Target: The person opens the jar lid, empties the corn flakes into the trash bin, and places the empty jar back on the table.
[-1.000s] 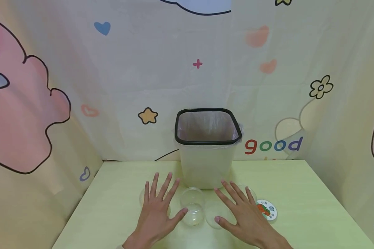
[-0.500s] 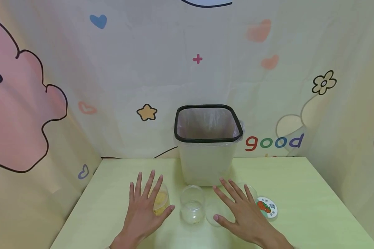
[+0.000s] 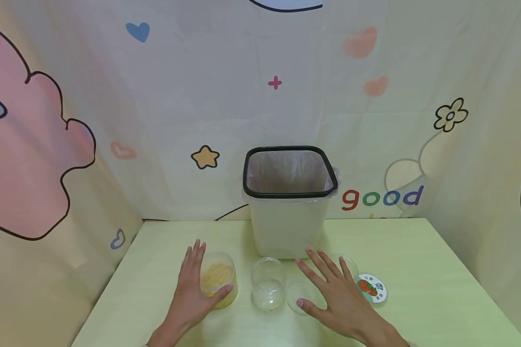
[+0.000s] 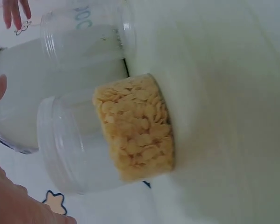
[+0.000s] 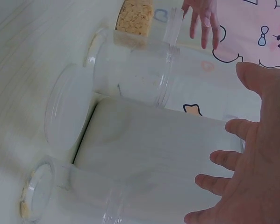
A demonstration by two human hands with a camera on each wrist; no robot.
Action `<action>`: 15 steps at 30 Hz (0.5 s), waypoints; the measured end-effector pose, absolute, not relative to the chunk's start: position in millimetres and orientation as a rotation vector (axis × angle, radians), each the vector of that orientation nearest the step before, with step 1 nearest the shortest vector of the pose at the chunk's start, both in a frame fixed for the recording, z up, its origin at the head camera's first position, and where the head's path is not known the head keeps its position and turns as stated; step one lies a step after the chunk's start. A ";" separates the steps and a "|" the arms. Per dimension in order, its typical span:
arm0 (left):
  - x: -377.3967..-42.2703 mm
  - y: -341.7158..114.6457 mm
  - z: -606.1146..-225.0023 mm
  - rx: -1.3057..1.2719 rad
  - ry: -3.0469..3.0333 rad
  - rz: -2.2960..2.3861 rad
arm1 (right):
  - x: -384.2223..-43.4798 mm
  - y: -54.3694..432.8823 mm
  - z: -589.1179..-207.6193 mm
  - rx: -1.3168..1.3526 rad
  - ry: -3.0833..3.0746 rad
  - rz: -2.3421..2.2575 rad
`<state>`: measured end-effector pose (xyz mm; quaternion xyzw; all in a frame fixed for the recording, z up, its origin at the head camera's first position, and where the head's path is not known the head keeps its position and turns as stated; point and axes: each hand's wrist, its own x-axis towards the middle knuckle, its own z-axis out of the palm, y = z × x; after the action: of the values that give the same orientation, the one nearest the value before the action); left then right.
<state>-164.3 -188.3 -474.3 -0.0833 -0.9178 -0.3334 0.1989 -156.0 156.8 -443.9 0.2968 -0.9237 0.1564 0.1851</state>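
Note:
A clear plastic jar of yellow flakes (image 3: 219,277) stands upright at left, with the flakes (image 4: 135,130) filling roughly its lower half. My left hand (image 3: 190,294) is beside and above this jar, thumb spread from the fingers; whether it touches the jar cannot be told. An empty clear jar (image 3: 267,289) stands in the middle, beside a flat clear lid (image 5: 69,107). My right hand (image 3: 340,301) hovers, fingers spread and holding nothing, over the lid and another clear jar (image 5: 74,191), which it partly hides in the head view.
A white bin (image 3: 288,229) with a black rim and plastic liner stands behind the jars. Right of my right hand lies a round white disc (image 3: 373,288) printed with red fruit. Printed cloth (image 3: 178,96) hangs around the pale green table (image 3: 417,260).
My left hand has moved left off the flake jar it was covering, then turned so its fingers draw together beside it. My right hand has stayed nearly still. The camera view shifted slightly.

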 end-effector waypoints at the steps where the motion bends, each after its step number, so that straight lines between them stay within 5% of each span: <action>1: -165.0 -189.7 -475.9 -0.217 -2.567 -1.009 | -156.1 156.5 -443.9 0.837 -2.599 0.440; 8: -175.7 -202.9 -490.3 -0.057 -2.570 -1.454 | -156.1 153.6 -442.0 0.831 -2.622 0.470; 15: -183.3 -213.0 -508.0 -0.168 -2.495 -1.688 | -155.4 152.0 -441.2 0.825 -2.631 0.479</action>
<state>-183.3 -213.0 -508.0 -0.0555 -0.8255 -0.5582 0.0622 -155.4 152.0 -441.2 0.2903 -0.9264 0.1686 0.1707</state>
